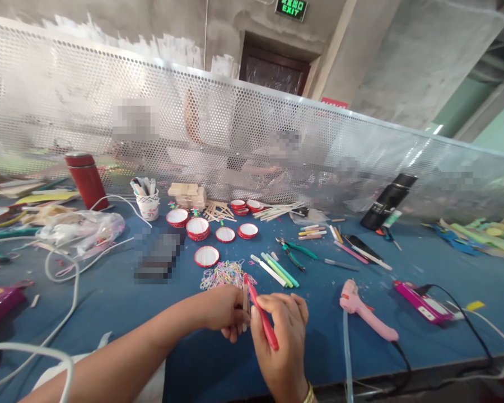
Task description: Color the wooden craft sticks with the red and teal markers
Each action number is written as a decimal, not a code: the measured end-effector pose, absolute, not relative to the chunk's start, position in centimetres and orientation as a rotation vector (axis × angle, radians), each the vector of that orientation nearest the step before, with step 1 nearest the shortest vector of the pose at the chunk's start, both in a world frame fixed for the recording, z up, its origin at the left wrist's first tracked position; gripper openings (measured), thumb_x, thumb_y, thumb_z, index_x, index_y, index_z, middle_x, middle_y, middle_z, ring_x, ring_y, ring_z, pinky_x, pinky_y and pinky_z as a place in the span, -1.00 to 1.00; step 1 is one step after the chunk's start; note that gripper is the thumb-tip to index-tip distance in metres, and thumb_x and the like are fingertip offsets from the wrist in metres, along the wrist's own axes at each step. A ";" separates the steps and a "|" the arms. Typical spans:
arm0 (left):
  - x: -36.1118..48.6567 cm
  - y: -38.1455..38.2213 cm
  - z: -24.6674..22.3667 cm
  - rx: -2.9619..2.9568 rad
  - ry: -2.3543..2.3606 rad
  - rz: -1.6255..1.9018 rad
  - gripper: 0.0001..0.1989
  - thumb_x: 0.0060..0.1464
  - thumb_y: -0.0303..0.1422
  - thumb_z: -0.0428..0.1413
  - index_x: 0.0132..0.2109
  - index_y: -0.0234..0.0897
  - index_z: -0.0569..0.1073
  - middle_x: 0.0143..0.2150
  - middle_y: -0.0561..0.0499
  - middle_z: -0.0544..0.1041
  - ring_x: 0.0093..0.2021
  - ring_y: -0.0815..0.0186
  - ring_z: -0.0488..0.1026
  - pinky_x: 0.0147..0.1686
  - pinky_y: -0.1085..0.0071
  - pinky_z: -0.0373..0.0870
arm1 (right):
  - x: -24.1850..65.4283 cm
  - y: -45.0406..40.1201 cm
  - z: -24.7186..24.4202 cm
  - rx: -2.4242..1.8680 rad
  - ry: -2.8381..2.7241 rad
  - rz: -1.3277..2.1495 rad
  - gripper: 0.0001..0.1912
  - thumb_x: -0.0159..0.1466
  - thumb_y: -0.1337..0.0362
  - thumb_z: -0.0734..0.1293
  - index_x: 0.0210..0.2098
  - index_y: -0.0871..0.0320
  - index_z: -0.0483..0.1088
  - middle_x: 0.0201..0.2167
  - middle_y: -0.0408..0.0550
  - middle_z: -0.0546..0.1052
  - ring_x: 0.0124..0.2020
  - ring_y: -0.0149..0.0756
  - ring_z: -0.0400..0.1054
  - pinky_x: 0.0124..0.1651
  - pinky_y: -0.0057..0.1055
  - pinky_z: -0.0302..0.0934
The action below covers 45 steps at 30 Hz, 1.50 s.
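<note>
My left hand is closed on a pale wooden stick, held upright above the blue table. In my right hand is a red pen, its tip meeting the upper part of the stick. A pile of colourful rubber bands lies just beyond my left hand. Behind the pile sits a round red-and-white lid. White and green markers lie beyond my right hand.
Green-handled pliers lie past the markers. To the right are a pink glue gun and a purple device with cables. A red flask, a cup of pens and a black bottle stand near the perforated screen.
</note>
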State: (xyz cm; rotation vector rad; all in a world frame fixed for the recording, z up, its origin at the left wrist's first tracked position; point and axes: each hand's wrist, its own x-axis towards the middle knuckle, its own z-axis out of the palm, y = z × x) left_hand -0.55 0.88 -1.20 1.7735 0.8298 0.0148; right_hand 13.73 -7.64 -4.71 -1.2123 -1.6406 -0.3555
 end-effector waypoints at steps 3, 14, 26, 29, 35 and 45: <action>-0.5 0.8 -1.0 1.774 0.841 0.010 -0.85 -0.04 -0.54 -0.02 -0.49 -0.32 0.38 -0.58 0.09 0.42 -0.61 0.45 0.42 -0.56 0.56 0.37 | 13.7 -7.6 -4.7 -1.216 -1.633 -0.357 -0.90 0.28 0.37 0.30 -0.20 0.10 0.35 -0.31 -0.12 0.52 -0.21 -0.29 0.37 0.11 -0.14 0.05; -0.8 1.0 -1.5 1.794 0.821 0.018 -0.85 -0.05 -0.53 -0.04 -0.49 -0.32 0.39 -0.58 0.09 0.43 -0.60 0.43 0.43 -0.55 0.55 0.38 | 13.7 -7.5 -4.8 -1.205 -1.638 -0.359 -0.89 0.27 0.37 0.31 -0.20 0.10 0.35 -0.31 -0.13 0.52 -0.20 -0.29 0.37 0.12 -0.13 0.04; -0.7 1.2 -1.7 1.750 0.814 0.021 -0.87 -0.05 -0.51 -0.02 -0.47 -0.33 0.40 -0.56 0.08 0.44 -0.59 0.42 0.44 -0.55 0.54 0.40 | 13.7 -7.4 -4.7 -1.207 -1.629 -0.370 -0.90 0.28 0.36 0.30 -0.20 0.10 0.36 -0.32 -0.11 0.53 -0.22 -0.28 0.38 0.10 -0.14 0.07; -0.7 1.1 -1.6 1.752 0.809 0.028 -0.87 -0.05 -0.53 -0.02 -0.46 -0.33 0.40 -0.55 0.08 0.44 -0.58 0.43 0.45 -0.57 0.56 0.39 | 13.8 -7.4 -4.7 -1.213 -1.620 -0.376 -0.90 0.28 0.36 0.30 -0.19 0.10 0.36 -0.32 -0.11 0.52 -0.23 -0.29 0.38 0.09 -0.14 0.08; -0.6 1.0 -1.3 1.722 0.812 0.028 -0.87 0.00 -0.48 0.00 -0.48 -0.33 0.38 -0.58 0.08 0.42 -0.59 0.43 0.44 -0.56 0.55 0.40 | 14.1 -7.4 -4.9 -1.157 -1.579 -0.402 -0.87 0.27 0.39 0.31 -0.18 0.14 0.36 -0.32 -0.09 0.52 -0.22 -0.28 0.38 0.10 -0.11 0.08; -0.8 1.1 -1.5 1.755 0.772 0.037 -0.85 -0.03 -0.53 -0.03 -0.44 -0.33 0.42 -0.55 0.08 0.44 -0.58 0.44 0.45 -0.56 0.57 0.39 | 14.0 -7.6 -4.9 -1.150 -1.641 -0.358 -0.86 0.26 0.39 0.31 -0.17 0.12 0.36 -0.32 -0.11 0.52 -0.21 -0.28 0.38 0.14 -0.08 0.04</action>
